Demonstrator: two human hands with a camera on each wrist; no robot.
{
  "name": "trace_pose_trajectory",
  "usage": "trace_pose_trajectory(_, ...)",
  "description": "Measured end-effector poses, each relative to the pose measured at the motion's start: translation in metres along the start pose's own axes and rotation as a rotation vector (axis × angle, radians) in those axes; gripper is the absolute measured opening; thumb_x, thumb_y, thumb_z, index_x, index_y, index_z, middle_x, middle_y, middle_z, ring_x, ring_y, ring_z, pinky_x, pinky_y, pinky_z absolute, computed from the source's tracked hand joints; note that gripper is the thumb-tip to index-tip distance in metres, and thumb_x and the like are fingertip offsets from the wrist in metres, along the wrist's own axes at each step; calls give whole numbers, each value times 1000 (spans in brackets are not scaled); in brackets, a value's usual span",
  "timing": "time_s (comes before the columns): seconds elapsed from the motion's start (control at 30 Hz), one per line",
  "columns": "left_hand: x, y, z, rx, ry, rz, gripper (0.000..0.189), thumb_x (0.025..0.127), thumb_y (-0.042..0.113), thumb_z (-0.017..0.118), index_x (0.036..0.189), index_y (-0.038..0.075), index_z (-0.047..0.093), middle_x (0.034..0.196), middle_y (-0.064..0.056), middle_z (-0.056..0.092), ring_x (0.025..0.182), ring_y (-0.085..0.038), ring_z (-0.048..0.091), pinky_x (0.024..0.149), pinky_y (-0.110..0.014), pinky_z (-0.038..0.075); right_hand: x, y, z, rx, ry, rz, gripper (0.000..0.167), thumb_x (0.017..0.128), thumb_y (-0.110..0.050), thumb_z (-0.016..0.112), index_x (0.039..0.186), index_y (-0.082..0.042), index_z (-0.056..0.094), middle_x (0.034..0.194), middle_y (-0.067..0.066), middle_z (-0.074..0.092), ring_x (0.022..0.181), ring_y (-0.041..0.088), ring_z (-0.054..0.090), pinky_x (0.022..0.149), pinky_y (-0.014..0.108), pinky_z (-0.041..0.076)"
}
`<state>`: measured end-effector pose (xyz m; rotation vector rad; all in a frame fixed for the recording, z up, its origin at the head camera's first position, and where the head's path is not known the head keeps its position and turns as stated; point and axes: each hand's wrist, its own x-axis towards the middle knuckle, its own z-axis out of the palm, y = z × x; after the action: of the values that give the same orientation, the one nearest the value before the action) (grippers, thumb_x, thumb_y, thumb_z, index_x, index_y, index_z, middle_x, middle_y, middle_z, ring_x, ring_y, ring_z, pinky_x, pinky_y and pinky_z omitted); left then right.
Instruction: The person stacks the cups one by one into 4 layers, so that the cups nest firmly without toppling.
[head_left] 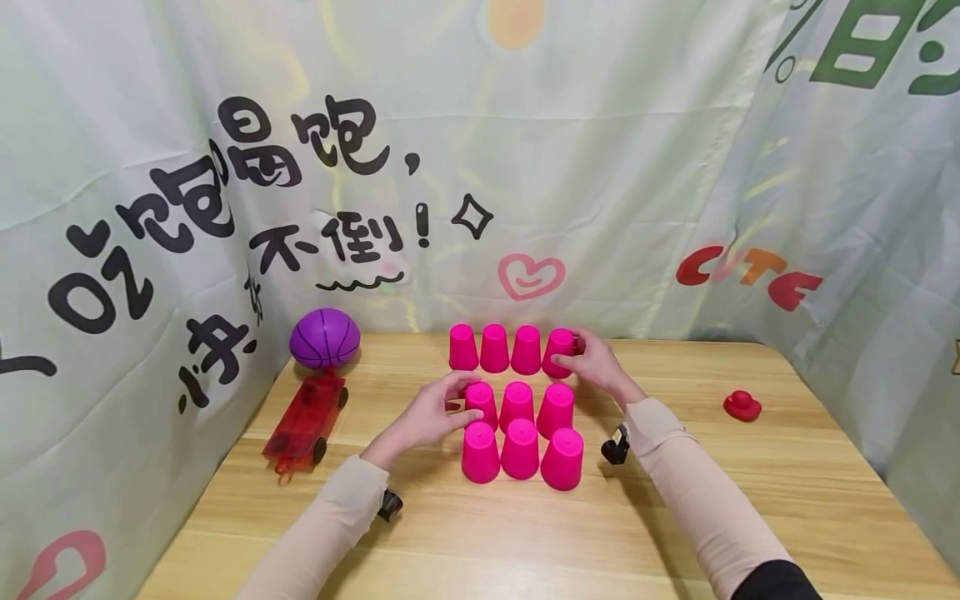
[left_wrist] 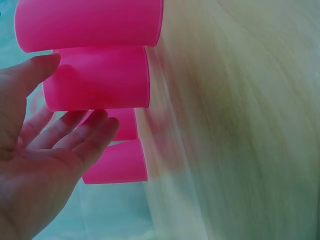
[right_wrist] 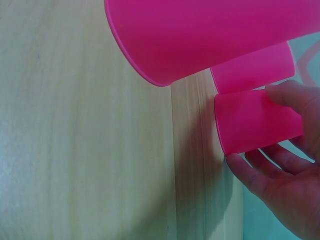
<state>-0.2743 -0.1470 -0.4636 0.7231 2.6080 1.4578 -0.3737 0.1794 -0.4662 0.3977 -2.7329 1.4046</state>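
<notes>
Pink cups stand upside down in three rows on the wooden table. My left hand [head_left: 427, 412] is at the left cup of the middle row [head_left: 481, 403], its thumb and fingers on either side of that cup [left_wrist: 100, 80]. At the right end of the back row, my right hand [head_left: 596, 364] grips a cup [head_left: 559, 350] between thumb and fingers. The right wrist view shows this cup [right_wrist: 255, 120] with the thumb on its near side and the fingers along its outer side. Three cups form the front row, including a left one [head_left: 480, 454] close to my left thumb.
A purple basketball [head_left: 325, 337] sits at the back left, touching or close to a red toy car [head_left: 307, 421]. A small red hat-shaped piece [head_left: 742, 406] lies on the right of the table [head_left: 810, 500]. Printed cloth [head_left: 600, 167] hangs behind and at both sides.
</notes>
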Motion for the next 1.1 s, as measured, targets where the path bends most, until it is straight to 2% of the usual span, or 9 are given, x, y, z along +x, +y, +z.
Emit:
trace_pose_trajectory(0.27, 1, -2, 3, 5, 10, -19, 64, 93, 18, 82, 148, 3, 53, 134, -11, 70, 122, -32, 68, 102, -47, 60, 0, -2, 0, -7, 0, 17, 58, 95, -17, 77, 144, 4, 54, 128, 27, 69, 114, 40, 67, 100, 48, 59)
trace_pose_trajectory(0.53, 4, -3, 5, -16, 7, -30, 60, 93, 15, 82, 145, 6, 56, 133, -10, 69, 122, -32, 69, 102, -43, 61, 0, -4, -3, 11, -11, 23, 64, 94, -15, 77, 150, 0, 49, 132, 29, 66, 120, 43, 66, 102, 51, 57)
trace_pose_trajectory(0.77, 5, -2, 5, -26, 14, -40, 58, 93, 14, 81, 145, 6, 56, 134, -10, 69, 123, -32, 69, 102, -43, 61, -2, -11, -14, -4, -14, -7, 73, 94, -17, 78, 155, 3, 42, 144, 32, 58, 131, 49, 58, 107, 58, 54)
trace_pose_trajectory(0.9, 4, -3, 5, -32, 32, -55, 58, 93, 17, 82, 144, 9, 57, 132, -10, 69, 121, -31, 70, 99, -40, 62, -9, -17, -21, -13, -12, -14, 74, 94, -20, 78, 155, 0, 42, 151, 30, 53, 137, 50, 52, 111, 63, 49)
trace_pose_trajectory(1.1, 4, -4, 0, -57, 77, -33, 56, 93, 17, 82, 142, 10, 58, 131, -11, 71, 119, -33, 71, 96, -38, 63, -21, -27, -30, -45, 6, -82, 71, 94, -20, 80, 153, 0, 46, 153, 29, 53, 139, 48, 51, 115, 63, 45)
